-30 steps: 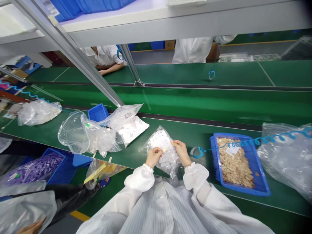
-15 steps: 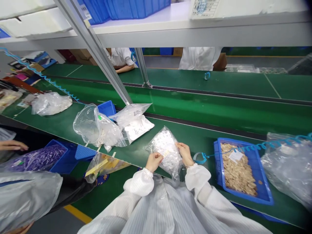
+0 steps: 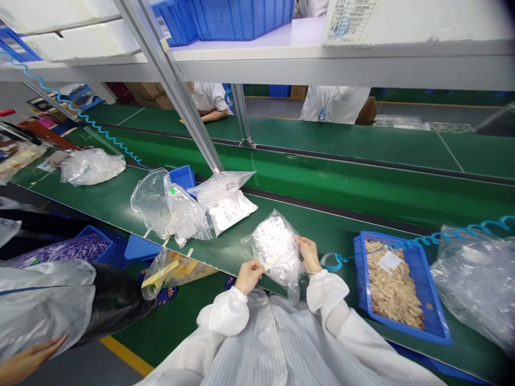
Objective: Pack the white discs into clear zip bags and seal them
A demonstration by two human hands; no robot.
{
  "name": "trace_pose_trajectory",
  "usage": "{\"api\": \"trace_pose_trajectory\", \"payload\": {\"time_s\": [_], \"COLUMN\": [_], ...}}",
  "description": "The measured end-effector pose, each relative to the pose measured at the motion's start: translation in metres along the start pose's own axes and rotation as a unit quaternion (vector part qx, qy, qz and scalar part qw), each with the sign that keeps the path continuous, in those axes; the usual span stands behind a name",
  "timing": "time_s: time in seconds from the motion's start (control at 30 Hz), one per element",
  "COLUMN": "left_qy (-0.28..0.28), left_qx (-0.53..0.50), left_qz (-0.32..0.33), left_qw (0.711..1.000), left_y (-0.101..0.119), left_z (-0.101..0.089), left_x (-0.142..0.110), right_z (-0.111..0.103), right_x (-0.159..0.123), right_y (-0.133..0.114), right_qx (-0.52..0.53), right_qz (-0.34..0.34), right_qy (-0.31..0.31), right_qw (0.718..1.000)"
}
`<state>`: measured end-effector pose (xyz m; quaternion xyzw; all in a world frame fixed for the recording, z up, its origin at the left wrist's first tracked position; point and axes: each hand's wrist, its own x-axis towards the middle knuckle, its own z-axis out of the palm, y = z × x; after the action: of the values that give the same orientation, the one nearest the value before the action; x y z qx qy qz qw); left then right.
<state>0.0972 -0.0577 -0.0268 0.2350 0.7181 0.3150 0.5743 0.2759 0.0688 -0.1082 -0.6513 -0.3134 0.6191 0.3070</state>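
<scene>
A clear plastic bag (image 3: 277,238) full of small white parts lies on the green bench in front of me. My left hand (image 3: 248,275) is closed in a pinch at its near left side, on the end of a pale yellowish strip (image 3: 272,262) that looks like tape. The strip's other end rests against the bag. On the right, my right hand (image 3: 309,254) grips the bag's edge, thumb and fingers closed on the plastic. A blue coiled wrist strap (image 3: 332,261) lies beside that hand.
Right of me stands a blue tray (image 3: 362,300) of tan flat pieces, with a large clear bag (image 3: 478,284) beyond. To the left lie an opened clear bag (image 3: 189,214) and a white packet (image 3: 231,212). A metal post (image 3: 189,112) rises behind. A co-worker's hand (image 3: 34,356) is lower left.
My left hand has drawn slightly left and down, and more of the pale strip shows at its fingertips. My right hand stays on the bag. The co-worker at left has shifted.
</scene>
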Motion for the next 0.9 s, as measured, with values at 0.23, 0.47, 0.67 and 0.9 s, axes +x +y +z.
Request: {"api": "trace_pose_trajectory", "payload": {"time_s": [0.23,0.47,0.67,0.9], "left_qy": [-0.011,-0.020,-0.032,0.011], "left_qx": [-0.060,-0.117,-0.131,-0.144], "left_qz": [-0.023,-0.011,0.008,0.021], "left_qw": [0.998,0.993,0.991,0.989], "left_y": [-0.006,0.012,0.032,0.048], "left_z": [-0.046,-0.050,-0.041,-0.025], "left_x": [-0.053,-0.064,-0.056,-0.049], "right_z": [-0.037,-0.037,0.004,0.025], "right_x": [0.008,-0.027,-0.090,-0.091], "right_y": [-0.028,-0.054,-0.059,-0.051], "right_qx": [-0.038,-0.114,-0.232,-0.311], "right_qz": [-0.029,-0.214,-0.355,-0.403], "right_qy": [-0.044,-0.059,-0.265,-0.270], "right_qw": [0.998,0.968,0.866,0.817]}}
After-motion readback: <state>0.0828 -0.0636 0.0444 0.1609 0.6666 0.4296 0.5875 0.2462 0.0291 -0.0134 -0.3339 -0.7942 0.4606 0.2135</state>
